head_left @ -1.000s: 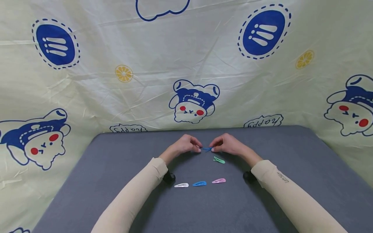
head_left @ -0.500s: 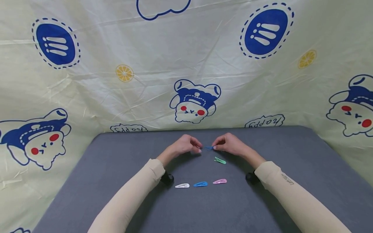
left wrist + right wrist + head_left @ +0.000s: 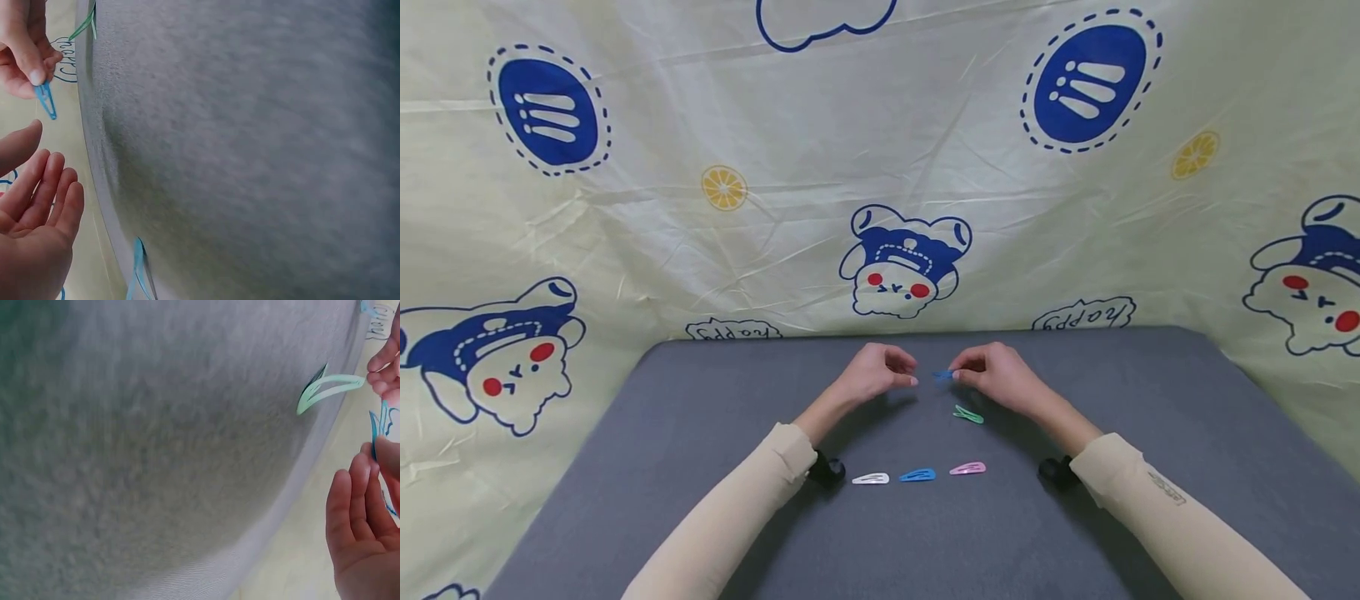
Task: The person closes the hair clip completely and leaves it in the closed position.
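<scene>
My right hand [image 3: 1000,377] pinches one end of a blue snap hair clip [image 3: 943,375] between thumb and index finger, above the far part of the table. In the right wrist view the clip's two leaves stand apart. My left hand [image 3: 874,372] faces it with fingers loosely bent and nothing in them; the left wrist view shows a gap between its fingertips and the blue clip [image 3: 45,100]. A green hair clip [image 3: 968,415], its leaves spread, lies on the table just nearer than the right hand.
White [image 3: 871,479], blue [image 3: 917,475] and pink [image 3: 967,468] hair clips lie in a row nearer on the grey table [image 3: 880,550]. Another light-blue clip [image 3: 139,269] stands low in the left wrist view, hidden in the head view. A printed curtain [image 3: 790,250] hangs behind the table.
The left fingers have come off the blue clip. My right hand has drawn it slightly right and away from the left hand. The clips on the table lie as before.
</scene>
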